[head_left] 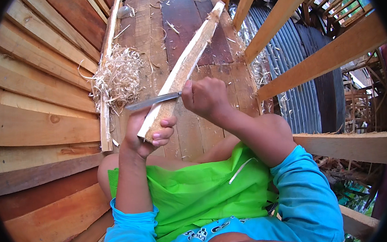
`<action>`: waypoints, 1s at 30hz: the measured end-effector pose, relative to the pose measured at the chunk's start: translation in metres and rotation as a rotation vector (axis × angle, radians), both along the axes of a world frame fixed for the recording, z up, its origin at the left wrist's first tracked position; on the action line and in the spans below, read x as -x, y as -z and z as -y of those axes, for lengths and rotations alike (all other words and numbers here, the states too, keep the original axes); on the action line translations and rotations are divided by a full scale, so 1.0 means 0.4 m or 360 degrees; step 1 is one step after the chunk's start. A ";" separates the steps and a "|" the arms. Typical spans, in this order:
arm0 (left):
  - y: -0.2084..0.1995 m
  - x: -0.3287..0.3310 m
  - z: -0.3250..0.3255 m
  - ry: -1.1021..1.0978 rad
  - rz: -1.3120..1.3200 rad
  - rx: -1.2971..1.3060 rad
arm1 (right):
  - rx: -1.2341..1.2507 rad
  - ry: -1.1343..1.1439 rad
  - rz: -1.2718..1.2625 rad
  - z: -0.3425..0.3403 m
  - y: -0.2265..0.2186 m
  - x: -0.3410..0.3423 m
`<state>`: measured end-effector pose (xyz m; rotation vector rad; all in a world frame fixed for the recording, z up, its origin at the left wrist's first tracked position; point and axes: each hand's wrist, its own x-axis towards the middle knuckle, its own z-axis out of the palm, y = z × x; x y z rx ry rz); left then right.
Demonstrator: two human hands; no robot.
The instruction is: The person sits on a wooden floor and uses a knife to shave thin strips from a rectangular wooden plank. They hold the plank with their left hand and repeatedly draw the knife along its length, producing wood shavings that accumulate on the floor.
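plank floor [190,135], wood shavings [118,77], thin slat [107,68]

Plank wall [33,111], plank floor [180,13], corrugated metal [283,45].

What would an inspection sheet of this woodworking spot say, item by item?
Surface: dark plank floor, scattered with chips.
Job's things: long pale wood strip, far end on the floor; knife blade lies across it.
Clutter: pile of curly shavings; a thin strip beside the wall.
Grips: left hand holds the strip's near end; right hand holds the knife.
Cables: nothing seen.
Surroundings: plank wall, wooden railing, corrugated metal sheet.
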<state>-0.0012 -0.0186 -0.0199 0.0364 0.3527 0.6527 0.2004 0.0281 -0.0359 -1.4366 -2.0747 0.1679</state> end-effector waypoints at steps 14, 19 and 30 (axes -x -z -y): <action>-0.002 0.024 -0.022 -0.0042 0.0247 0.0091 | -0.0084 0.0100 0.0008 -0.036 -0.001 -0.003; 0.007 0.012 -0.010 -0.0018 0.0347 0.0051 | 0.0149 0.0158 0.0083 0.043 -0.061 0.022; 0.002 -0.007 -0.004 -0.0066 0.0331 0.0126 | -0.0220 0.0068 -0.0060 -0.025 -0.064 0.006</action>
